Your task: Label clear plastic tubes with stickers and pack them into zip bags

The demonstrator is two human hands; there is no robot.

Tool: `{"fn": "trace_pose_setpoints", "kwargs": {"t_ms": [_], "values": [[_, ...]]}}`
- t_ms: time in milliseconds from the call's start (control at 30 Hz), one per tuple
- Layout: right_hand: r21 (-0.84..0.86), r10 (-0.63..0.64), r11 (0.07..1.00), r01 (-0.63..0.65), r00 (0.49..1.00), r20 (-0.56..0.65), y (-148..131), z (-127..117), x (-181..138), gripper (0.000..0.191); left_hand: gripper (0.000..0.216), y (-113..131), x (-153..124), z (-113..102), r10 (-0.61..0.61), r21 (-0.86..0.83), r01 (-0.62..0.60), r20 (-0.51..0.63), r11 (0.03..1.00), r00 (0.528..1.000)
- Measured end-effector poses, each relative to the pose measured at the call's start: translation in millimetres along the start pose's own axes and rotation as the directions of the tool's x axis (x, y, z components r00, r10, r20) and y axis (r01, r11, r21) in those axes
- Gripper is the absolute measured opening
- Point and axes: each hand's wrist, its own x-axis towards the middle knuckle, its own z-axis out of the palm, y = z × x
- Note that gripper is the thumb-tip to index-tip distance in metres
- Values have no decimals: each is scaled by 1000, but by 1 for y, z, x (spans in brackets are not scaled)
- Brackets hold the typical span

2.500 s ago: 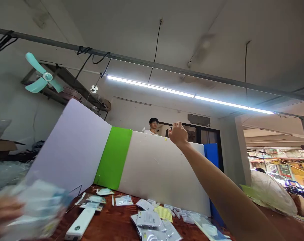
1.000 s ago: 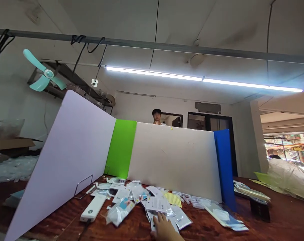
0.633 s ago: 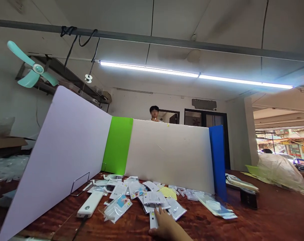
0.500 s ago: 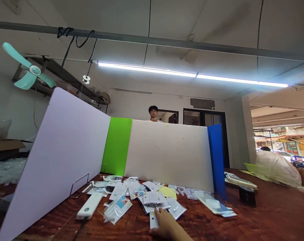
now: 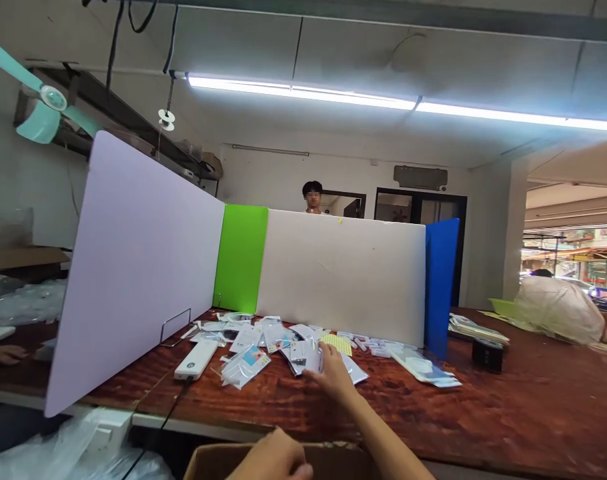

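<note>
My right hand (image 5: 333, 372) reaches over the pile on the table. Its thumb and fingers are at either side of a flat white plastic packet (image 5: 314, 358), which they grip at the edge. Around it lie more clear-wrapped packets with printed cards, among them one with a blue patch (image 5: 246, 365). My left hand (image 5: 276, 457) is low in the view, over an open cardboard box (image 5: 206, 459) below the table's front edge. Its fingers are curled in, and whatever they hold, if anything, is hidden.
A white power bank (image 5: 196, 360) with a black cable lies left of the packets. Yellow dotted sheet (image 5: 336, 344), small clear tubes (image 5: 378, 347) and a flat bag (image 5: 423, 368) lie behind and right. Lilac (image 5: 148, 253), green, white and blue panels enclose the pile. Another person's hand (image 5: 3, 357) rests far left.
My view has tilted down, bringing the table edge and cardboard box into sight. My left hand has come into view. My right hand remains at the packets, with more of its forearm showing.
</note>
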Motion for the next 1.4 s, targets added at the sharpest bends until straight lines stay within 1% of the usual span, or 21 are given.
{"fn": "trace_pose_setpoints", "kwargs": {"t_ms": [33, 100, 167, 233, 300, 333, 367, 433, 533, 600, 633, 667, 733, 767, 833, 900, 967, 1033, 1233, 1300, 1400], "values": [[-5, -30, 1000, 30, 1000, -1, -2, -1, -1, 77, 19, 1, 3, -2, -6, -21, 5, -54, 1000, 999], [-20, -113, 993, 113, 994, 12, -9, -3, -5, 81, 24, 1, 9, -7, -48, -126, 18, -233, 992, 971], [-36, -209, 977, 211, 977, 37, -17, -3, -11, 85, 22, -6, 16, -13, -158, -274, 48, -396, 961, 905], [-47, -307, 950, 309, 950, 55, -27, -5, -17, 89, 23, -17, 25, -19, -304, -398, 113, -458, 910, 835], [-50, -393, 917, 395, 918, 52, -40, -8, -22, 90, 38, -29, 33, -22, -429, -512, 162, -461, 844, 777], [-48, -431, 900, 433, 901, 42, -47, -10, -24, 90, 48, -33, 36, -24, -472, -577, 160, -445, 801, 761], [-44, -465, 884, 466, 885, 29, -54, -13, -27, 90, 57, -35, 38, -25, -495, -639, 139, -420, 757, 761], [-34, -519, 854, 518, 855, 2, -69, -17, -32, 91, 64, -36, 39, -27, -488, -745, 71, -358, 663, 796], [0, -586, 810, 587, 808, -68, -86, -24, -42, 91, 48, -29, 33, -31, -469, -849, 5, -287, 528, 835], [56, -626, 771, 635, 771, -122, -90, -30, -46, 90, 30, -25, 27, -34, -502, -886, -4, -267, 464, 823], [114, -623, 760, 639, 768, -149, -89, -33, -47, 90, 22, -23, 25, -35, -523, -897, -10, -267, 442, 809], [217, -580, 764, 608, 794, -183, -86, -36, -48, 90, 15, -22, 23, -37, -542, -905, -18, -271, 425, 795], [491, -368, 758, 429, 903, -221, -76, -40, -45, 87, 10, -20, 20, -40, -569, -914, -34, -280, 403, 773], [615, -225, 728, 303, 953, -204, -71, -41, -43, 83, 12, -18, 19, -41, -579, -918, -35, -279, 396, 766], [764, -12, 640, 79, 996, -93, -60, -35, -39, 70, 15, -15, 18, -42, -590, -922, -13, -258, 386, 765], [807, 26, 588, -64, 998, 60, -54, -24, -37, 53, 18, -12, 19, -41, -594, -919, 32, -227, 392, 772], [832, -7, 527, -173, 978, 208, -51, -10, -38, 33, 20, -12, 22, -39, -602, -903, 82, -211, 421, 771], [846, -43, 474, -243, 953, 298, -50, 1, -40, 22, 21, -15, 26, -37, -613, -875, 125, -219, 467, 759], [865, -63, 363, -347, 917, 395, -45, 13, -44, 23, 22, -32, 41, -28, -634, -747, 241, -297, 620, 714], [864, -62, 341, -370, 908, 414, -42, 14, -45, 23, 21, -35, 44, -26, -619, -684, 278, -320, 675, 717], [860, -66, 322, -396, 897, 438, -39, 16, -47, 21, 22, -37, 45, -24, -576, -558, 333, -340, 760, 744]]}}
